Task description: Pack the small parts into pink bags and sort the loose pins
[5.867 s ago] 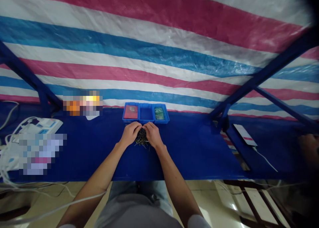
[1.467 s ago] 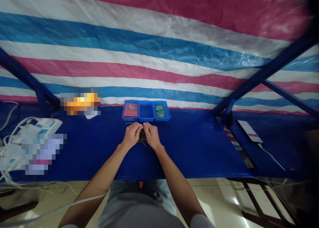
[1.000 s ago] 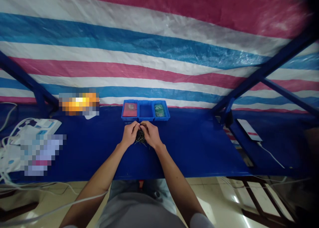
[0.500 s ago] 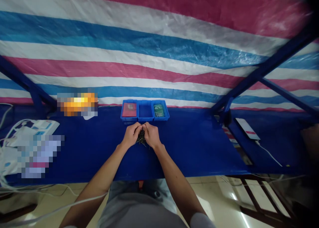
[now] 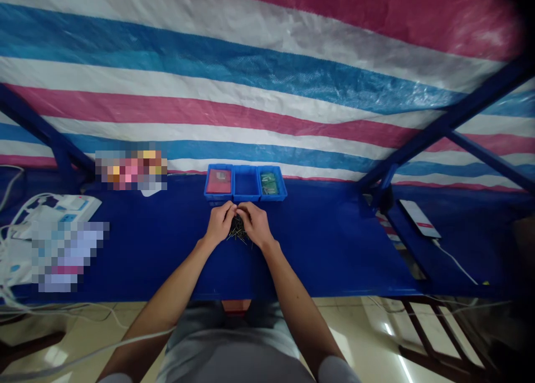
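Note:
A pile of thin dark and brassy screws (image 5: 238,230) lies on the blue table between my two hands. My left hand (image 5: 220,220) is closed at the pile's left side, fingertips pinched together. My right hand (image 5: 254,221) is closed on the right side, its fingertips meeting those of the left just above the pile. Whatever the fingers hold is too small or hidden to make out. Just beyond the hands stand three joined blue bins: the left bin (image 5: 206,190) has a red packet (image 5: 219,181), the middle bin (image 5: 246,197) shows its bare floor, and the right one holds green-tinted bags (image 5: 269,183).
White power strips and cables (image 5: 71,216) lie at the left beside a blurred-out patch. A phone (image 5: 419,218) on a charging cable rests on the table section at right. Blue frame bars (image 5: 443,124) slant up at both sides before a striped tarp (image 5: 251,104).
Both hands stay over the pile, fingertips shifting slightly against each other, parting and meeting again. The camera view has tilted a little.

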`<action>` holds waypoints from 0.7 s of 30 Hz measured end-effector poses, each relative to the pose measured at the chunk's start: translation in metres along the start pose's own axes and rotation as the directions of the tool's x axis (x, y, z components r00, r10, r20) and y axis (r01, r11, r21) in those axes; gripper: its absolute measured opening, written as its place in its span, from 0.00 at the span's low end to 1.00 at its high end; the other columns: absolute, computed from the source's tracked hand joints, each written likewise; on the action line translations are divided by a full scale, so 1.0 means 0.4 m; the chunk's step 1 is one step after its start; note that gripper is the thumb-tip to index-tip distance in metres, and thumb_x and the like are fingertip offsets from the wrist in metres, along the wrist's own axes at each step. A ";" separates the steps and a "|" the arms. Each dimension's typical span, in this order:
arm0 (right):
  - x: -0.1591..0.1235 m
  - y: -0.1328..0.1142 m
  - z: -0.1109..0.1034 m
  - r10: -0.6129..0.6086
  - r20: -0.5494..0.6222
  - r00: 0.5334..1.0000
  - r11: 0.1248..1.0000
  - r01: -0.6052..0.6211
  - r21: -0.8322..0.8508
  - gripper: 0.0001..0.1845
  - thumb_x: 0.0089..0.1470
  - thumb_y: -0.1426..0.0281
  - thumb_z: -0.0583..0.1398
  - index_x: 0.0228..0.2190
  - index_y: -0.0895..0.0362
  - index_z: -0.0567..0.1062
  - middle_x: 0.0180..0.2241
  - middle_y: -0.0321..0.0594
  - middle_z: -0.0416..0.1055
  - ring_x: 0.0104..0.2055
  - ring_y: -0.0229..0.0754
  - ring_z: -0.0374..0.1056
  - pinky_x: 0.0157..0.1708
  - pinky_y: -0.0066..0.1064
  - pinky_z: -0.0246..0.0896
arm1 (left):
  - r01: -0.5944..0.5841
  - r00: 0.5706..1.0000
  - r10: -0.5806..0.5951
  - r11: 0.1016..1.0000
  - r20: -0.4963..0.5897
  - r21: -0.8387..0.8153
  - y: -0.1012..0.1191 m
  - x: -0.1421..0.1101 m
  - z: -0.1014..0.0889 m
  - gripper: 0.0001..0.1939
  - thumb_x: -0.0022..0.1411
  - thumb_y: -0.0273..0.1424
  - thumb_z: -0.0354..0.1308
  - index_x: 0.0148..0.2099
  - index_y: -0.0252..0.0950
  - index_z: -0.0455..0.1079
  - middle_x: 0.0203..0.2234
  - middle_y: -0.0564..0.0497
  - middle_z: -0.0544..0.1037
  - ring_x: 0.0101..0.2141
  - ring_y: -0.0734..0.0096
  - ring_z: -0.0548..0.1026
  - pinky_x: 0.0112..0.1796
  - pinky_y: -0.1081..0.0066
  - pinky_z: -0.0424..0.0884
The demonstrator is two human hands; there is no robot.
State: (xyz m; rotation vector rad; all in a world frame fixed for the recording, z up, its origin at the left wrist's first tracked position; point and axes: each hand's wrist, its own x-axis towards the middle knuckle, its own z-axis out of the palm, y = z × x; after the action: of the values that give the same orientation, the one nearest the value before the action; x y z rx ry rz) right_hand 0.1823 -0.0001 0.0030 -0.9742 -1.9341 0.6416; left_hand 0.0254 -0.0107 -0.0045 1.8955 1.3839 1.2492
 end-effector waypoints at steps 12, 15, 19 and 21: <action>-0.005 0.011 0.019 0.028 -0.034 0.999 0.993 -0.031 -0.113 0.19 0.70 0.63 0.47 0.28 0.55 0.67 0.24 0.36 0.66 0.26 0.38 0.63 0.30 0.29 0.53 | -0.092 0.996 0.092 0.995 0.002 0.043 -0.006 -0.004 0.008 0.16 0.72 0.35 0.47 0.32 0.36 0.65 0.24 0.54 0.70 0.26 0.74 0.68 0.32 0.72 0.62; -0.001 0.004 0.023 0.060 -0.048 0.997 0.993 -0.065 -0.095 0.22 0.70 0.61 0.47 0.25 0.54 0.63 0.21 0.34 0.63 0.23 0.37 0.61 0.28 0.29 0.50 | -0.097 0.995 0.097 0.994 -0.004 0.041 -0.004 -0.004 0.007 0.15 0.72 0.34 0.48 0.32 0.36 0.65 0.24 0.54 0.70 0.26 0.74 0.68 0.32 0.73 0.62; 0.002 0.003 0.022 0.107 -0.036 0.994 0.992 -0.109 -0.064 0.26 0.70 0.59 0.46 0.22 0.55 0.64 0.19 0.34 0.62 0.22 0.36 0.61 0.27 0.29 0.50 | -0.079 0.997 0.079 0.997 0.004 0.026 0.003 -0.005 0.005 0.15 0.72 0.35 0.47 0.32 0.36 0.65 0.24 0.54 0.71 0.25 0.73 0.68 0.32 0.72 0.62; 0.001 0.003 0.016 0.115 -0.025 0.993 0.991 -0.116 -0.059 0.27 0.70 0.58 0.46 0.22 0.55 0.65 0.20 0.34 0.63 0.23 0.37 0.62 0.27 0.28 0.51 | -0.064 0.998 0.064 0.998 0.006 0.020 0.005 -0.005 0.004 0.16 0.72 0.36 0.47 0.31 0.36 0.65 0.23 0.54 0.70 0.25 0.74 0.68 0.31 0.72 0.62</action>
State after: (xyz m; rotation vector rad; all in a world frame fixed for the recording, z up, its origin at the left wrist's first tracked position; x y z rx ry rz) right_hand 0.1770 0.0005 -0.0007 -1.1336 -1.8979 0.6382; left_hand 0.0278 -0.0132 -0.0044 1.9692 1.3475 1.2638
